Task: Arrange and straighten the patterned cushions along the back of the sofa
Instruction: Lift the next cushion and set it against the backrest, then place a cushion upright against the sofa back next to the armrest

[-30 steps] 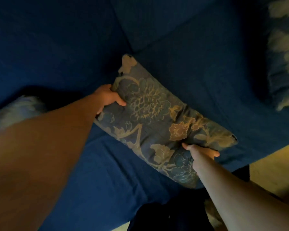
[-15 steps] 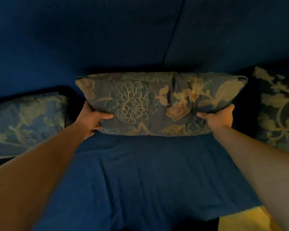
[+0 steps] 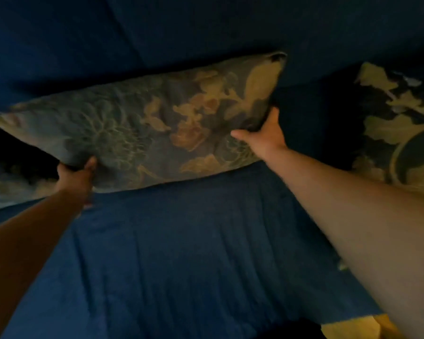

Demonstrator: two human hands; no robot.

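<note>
A dark blue sofa (image 3: 176, 253) fills nearly the whole view, its seat cover creased in long folds running toward the camera and its backrest rising as a darker band across the top. A seam in the backrest runs down at the upper left.

Against the foot of the backrest, in the middle, lies the long cushion (image 3: 142, 123), grey-blue with a large pale flower on its left half and tan and orange blooms toward the right. It sits tilted: the right end is raised high against the backrest, the left end is lower. Its lower edge meets the seat near the middle; the picture is blurred there, so whether the left end is lifted clear of the seat is hard to tell.

To the right, apart from it with a dark gap between, stands a right cushion (image 3: 399, 128) in a darker pattern with pale leaves and a curved band. At the far left edge a left cushion (image 3: 12, 187) shows only in part, low and blurred.

The right hand (image 3: 264, 138) is clamped on the long cushion's right end, thumb across the front face and fingers behind the edge. The left hand (image 3: 76, 177) grips its lower left corner, thumb on the front. The hands are well apart, one at each end.
</note>
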